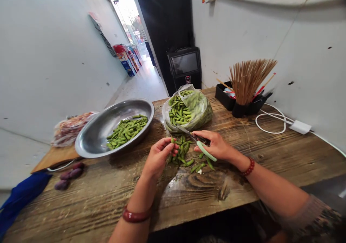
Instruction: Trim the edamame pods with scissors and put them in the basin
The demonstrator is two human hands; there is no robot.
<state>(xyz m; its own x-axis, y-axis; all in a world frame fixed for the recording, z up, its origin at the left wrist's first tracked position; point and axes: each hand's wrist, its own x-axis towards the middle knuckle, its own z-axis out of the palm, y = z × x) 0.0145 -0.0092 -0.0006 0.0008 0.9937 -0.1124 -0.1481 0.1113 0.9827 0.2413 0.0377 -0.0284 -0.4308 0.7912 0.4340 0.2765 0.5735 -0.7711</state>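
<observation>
Between the thumb and fingers of my left hand a green edamame pod is pinched. My right hand grips a pair of scissors with pale green handles, its blades pointing left toward the pod. Loose edamame pods lie on the wood between and beneath both hands. Just behind them stands an open clear plastic bag full of pods. To the left, a wide metal basin holds a heap of pods on its right side.
A black holder with many thin brown sticks stands at the back right, near a white cable and adapter. Purple-red round items, a blue cloth and a bagged reddish bundle lie left on the wooden table.
</observation>
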